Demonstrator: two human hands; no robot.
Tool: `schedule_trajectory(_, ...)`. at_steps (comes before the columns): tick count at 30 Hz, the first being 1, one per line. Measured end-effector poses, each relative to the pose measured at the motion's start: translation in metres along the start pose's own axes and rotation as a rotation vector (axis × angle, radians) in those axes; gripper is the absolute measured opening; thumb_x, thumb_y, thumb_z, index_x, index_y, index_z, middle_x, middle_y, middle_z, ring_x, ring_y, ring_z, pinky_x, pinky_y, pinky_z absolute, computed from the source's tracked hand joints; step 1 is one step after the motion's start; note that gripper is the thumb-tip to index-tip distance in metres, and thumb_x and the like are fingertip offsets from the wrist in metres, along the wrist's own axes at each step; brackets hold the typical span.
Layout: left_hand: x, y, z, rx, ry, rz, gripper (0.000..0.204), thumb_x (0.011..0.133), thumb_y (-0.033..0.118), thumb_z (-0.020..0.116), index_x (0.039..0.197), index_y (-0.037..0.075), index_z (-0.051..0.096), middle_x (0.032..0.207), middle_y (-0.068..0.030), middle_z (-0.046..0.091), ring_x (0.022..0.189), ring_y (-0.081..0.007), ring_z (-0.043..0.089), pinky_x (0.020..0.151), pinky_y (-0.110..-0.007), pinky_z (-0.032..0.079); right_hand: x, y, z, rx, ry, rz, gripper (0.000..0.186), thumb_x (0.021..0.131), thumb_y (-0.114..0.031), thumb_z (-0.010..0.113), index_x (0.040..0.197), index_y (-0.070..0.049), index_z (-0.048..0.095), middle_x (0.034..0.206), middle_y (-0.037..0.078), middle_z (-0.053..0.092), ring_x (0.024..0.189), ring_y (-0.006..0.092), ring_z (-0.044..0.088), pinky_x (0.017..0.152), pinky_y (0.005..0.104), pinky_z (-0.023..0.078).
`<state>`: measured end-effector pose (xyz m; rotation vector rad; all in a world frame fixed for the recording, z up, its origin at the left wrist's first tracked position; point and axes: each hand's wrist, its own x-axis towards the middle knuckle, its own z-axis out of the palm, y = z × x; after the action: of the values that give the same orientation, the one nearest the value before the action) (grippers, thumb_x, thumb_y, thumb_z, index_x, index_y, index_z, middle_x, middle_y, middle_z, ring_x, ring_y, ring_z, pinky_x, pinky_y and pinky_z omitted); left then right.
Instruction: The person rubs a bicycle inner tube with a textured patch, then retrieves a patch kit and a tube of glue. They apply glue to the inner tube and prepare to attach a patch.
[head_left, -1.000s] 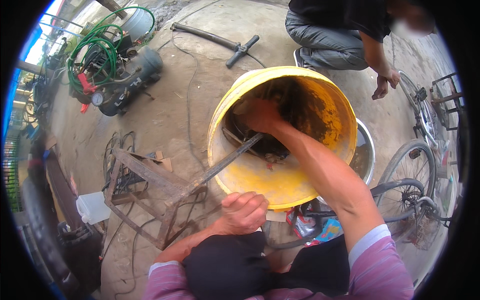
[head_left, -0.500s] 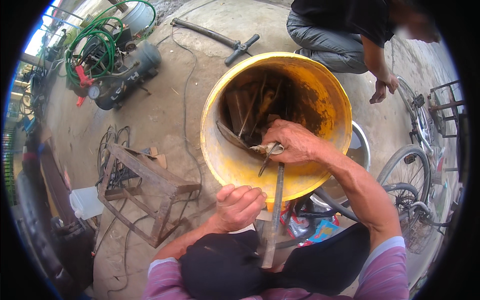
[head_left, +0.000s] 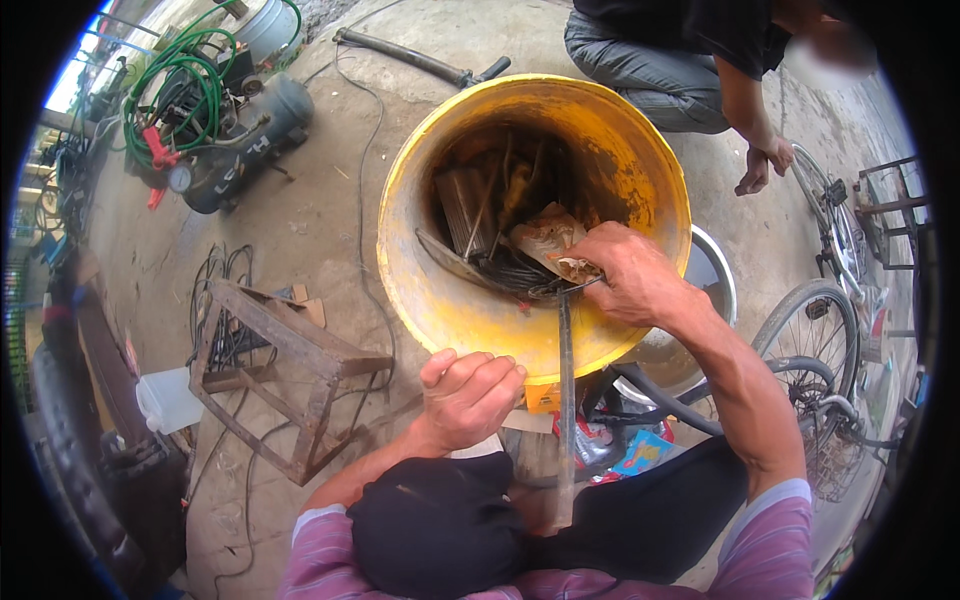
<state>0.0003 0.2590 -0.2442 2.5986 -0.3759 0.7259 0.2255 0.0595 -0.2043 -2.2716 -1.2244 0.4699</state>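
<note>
A tall yellow bucket point(head_left: 445, 318), worn inside, tilts its mouth toward me. At its near left rim my left hand point(head_left: 470, 398) is closed, fingers curled against the edge. My right hand point(head_left: 632, 270) is inside the mouth at the right, closed on a crumpled brownish packet point(head_left: 548, 240) with a torn, whitish end. Beside the fingers a thin dark rod point(head_left: 583, 287) sticks out. Deeper in lie dark cables point(head_left: 515, 277), a ribbed metal piece point(head_left: 464, 205) and other dark scraps. A flat metal bar point(head_left: 566, 420) runs below the near rim toward my lap.
Left stands a rusty angle-iron frame point(head_left: 300, 385) near tangled cables. Behind it are an air compressor point(head_left: 235, 150) and green hose point(head_left: 205, 85). A pump point(head_left: 410, 55) lies beyond the bucket. Right are a basin point(head_left: 715, 300), bicycle wheel point(head_left: 815, 335) and a crouching person point(head_left: 660, 80).
My right hand has moved rightward within the bucket's mouth, and more of the packet now shows. The left hand stays at the rim. The whole view has shifted slightly.
</note>
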Motion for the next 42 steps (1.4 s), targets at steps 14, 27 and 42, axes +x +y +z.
schedule_trajectory(14, 0.011, -0.002, 0.006, -0.009, 0.023, -0.040, 0.028, 0.074, 0.014, 0.077, 0.102, 0.015, 0.075, 0.101, 0.0035, 0.071, 0.095, -0.0151, 0.063, 0.113, -0.041, 0.027, -0.031, -0.025, -0.025, -0.003, 0.484, -0.021, 0.059, 0.079, 0.000, 0.075, 0.136, -0.005, 0.062, 0.136, 0.019, 0.062, 0.126, 0.0379, 0.061, 0.109, 0.0444, 0.049)
schedule_trajectory(27, 0.111, -0.060, -0.011, -0.066, 0.093, -0.304, 0.010, 0.079, 0.015, 0.073, 0.088, 0.012, 0.072, 0.090, -0.0006, 0.070, 0.093, -0.0225, 0.063, 0.106, -0.046, 0.034, -0.070, -0.034, -0.049, 0.389, 0.250, 0.264, 0.013, 0.086, -0.006, 0.073, 0.097, 0.001, 0.071, 0.089, 0.012, 0.071, 0.080, 0.0219, 0.066, 0.074, 0.0354, 0.053)
schedule_trajectory(42, -0.049, 0.103, -0.257, -0.563, -0.050, -1.596, 0.028, 0.095, 0.019, 0.065, 0.116, 0.003, 0.074, 0.108, -0.0182, 0.076, 0.101, -0.0308, 0.074, 0.090, -0.040, 0.057, -0.219, -0.230, -0.089, 0.342, -0.582, 0.719, 0.045, 0.095, -0.039, 0.070, 0.075, 0.001, 0.066, 0.066, 0.014, 0.063, 0.063, 0.0192, 0.059, 0.064, 0.0406, 0.049)
